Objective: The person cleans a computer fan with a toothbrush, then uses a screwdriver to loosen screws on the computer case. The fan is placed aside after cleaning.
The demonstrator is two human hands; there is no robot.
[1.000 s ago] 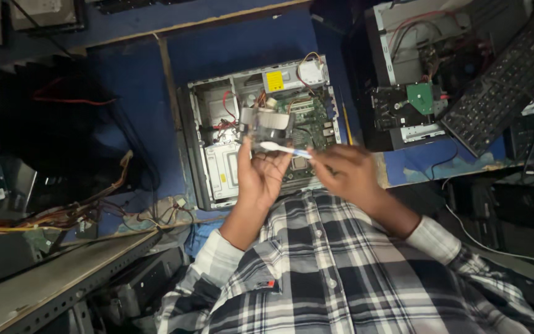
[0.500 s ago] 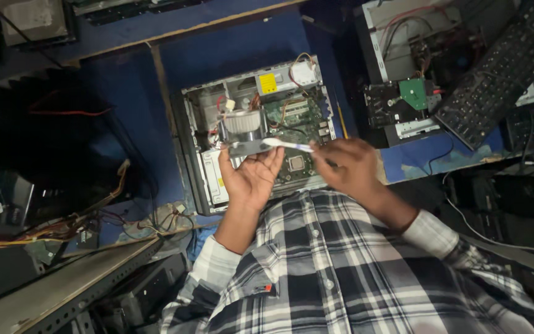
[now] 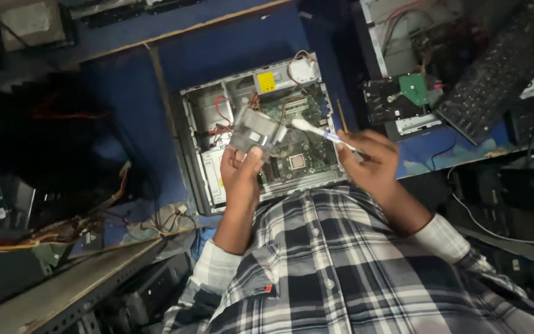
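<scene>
Heatsink point(image 3: 256, 131) in left hand point(image 3: 242, 176) grip, syringe point(image 3: 322, 132) in right hand point(image 3: 369, 162), open computer case point(image 3: 202, 111) below.

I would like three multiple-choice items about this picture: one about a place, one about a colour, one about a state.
1. Where is the heatsink?
A) in the left hand, above the open computer case
B) on the keyboard
C) on the floor

2. What colour is the table top?
A) white
B) blue
C) green

3. What does the right hand do?
A) rests empty
B) lies flat on the table
C) grips a thin white tube

Answers:
1 A, the fingers of that hand close around the heatsink over the case.
2 B, bare blue surface lies around the case.
3 C, the tube sticks out from the fingers towards the heatsink.
</scene>
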